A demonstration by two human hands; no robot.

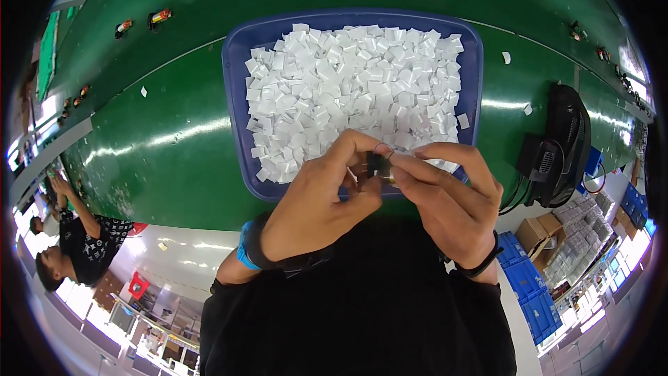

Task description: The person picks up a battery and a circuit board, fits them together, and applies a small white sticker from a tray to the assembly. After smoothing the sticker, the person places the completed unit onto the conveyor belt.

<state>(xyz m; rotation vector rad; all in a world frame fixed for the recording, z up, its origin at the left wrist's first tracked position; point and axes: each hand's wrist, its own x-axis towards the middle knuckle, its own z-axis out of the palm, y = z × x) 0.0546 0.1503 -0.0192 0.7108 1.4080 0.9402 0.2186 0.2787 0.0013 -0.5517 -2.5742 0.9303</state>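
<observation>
Just over the near edge of a blue plastic tray (233, 97), I hold a small dark part (378, 164) with a metallic end. My left hand (306, 202) pinches it between thumb and fingers from the left. From the right, the closed fingertips of my right hand (456, 205) meet the same part, partly covering it. A thin dark wire loops up between the fingertips. Blur and fingers hide the part's exact kind. Beneath and beyond my hands, the tray is filled with a heap of small white square pieces (355, 90).
Small parts with red and yellow bodies (160, 17) lie along the green table (174, 104). A black device with cables (567, 146) stands at the right. Blue crates (532, 285) are stacked at lower right. Another person (83, 244) works at the left.
</observation>
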